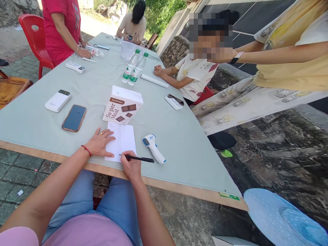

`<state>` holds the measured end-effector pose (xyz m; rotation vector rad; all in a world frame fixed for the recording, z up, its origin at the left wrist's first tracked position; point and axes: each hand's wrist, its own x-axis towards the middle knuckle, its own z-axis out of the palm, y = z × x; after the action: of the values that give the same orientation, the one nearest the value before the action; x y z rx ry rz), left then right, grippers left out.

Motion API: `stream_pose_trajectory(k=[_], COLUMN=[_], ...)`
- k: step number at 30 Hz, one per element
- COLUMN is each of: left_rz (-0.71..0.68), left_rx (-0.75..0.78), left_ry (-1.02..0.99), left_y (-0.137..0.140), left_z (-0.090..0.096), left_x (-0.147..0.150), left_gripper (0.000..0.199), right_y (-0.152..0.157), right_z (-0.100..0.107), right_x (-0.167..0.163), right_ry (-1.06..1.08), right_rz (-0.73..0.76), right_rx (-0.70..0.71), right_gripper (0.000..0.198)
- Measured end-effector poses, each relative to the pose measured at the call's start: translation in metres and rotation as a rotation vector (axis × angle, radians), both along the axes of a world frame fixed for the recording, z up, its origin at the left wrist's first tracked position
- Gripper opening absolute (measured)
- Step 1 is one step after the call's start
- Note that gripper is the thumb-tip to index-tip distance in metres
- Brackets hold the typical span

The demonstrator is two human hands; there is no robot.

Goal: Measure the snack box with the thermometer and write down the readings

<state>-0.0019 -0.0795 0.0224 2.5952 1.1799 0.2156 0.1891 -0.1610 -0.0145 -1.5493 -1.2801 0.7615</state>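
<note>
My right hand [132,166] grips a black pen [140,158], its tip down on a white sheet of paper [127,138] with small writing on it. Fingers spread, my left hand [99,142] lies flat on the left part of that sheet. A white and brown "Super Meal" box [124,106] stands at the sheet's far edge. To the right of my right hand lies a white and blue infrared thermometer [155,148]. A phone [74,118] in a brown case and a white power bank [58,101] lie to the left.
Two water bottles [133,68], a clear plastic tub [128,50] and a white roll [154,81] are farther along the table [179,160]. Several people are around it; one stands at the right behind a seated person. A blue hat [284,217] is at the lower right.
</note>
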Motion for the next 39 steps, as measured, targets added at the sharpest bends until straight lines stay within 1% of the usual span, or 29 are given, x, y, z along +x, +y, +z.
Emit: stream_pose_trajectory(k=[4, 7, 10, 15, 22, 39], left_rz=[-0.002, 0.001, -0.001, 0.0, -0.013, 0.0], left_rx=[0.006, 0.01, 0.004, -0.008, 0.01, -0.003], left_ry=[-0.009, -0.012, -0.005, 0.001, -0.022, 0.007], left_y=[0.0005, 0.0006, 0.0004, 0.0004, 0.0012, 0.0004], left_z=[-0.0012, -0.0018, -0.0007, 0.001, -0.0021, 0.0024], left_x=[-0.0003, -0.0007, -0.0007, -0.0005, -0.0014, -0.0004], left_gripper=[0.079, 0.079, 0.079, 0.08, 0.079, 0.078], right_y=[0.0001, -0.0001, -0.0006, -0.0006, -0.0003, -0.0004], right_z=[-0.0002, -0.001, -0.0015, -0.0015, -0.0037, 0.0006], right_x=[0.0001, 0.0002, 0.0002, 0.0003, 0.0019, -0.0001], right_ry=[-0.009, 0.021, 0.023, 0.006, -0.021, -0.03], right_rz=[0.005, -0.043, -0.071, -0.055, -0.039, -0.047], right_rx=[0.008, 0.023, 0.004, -0.03, -0.022, -0.044], right_gripper=[0.019, 0.021, 0.021, 0.022, 0.023, 0.023])
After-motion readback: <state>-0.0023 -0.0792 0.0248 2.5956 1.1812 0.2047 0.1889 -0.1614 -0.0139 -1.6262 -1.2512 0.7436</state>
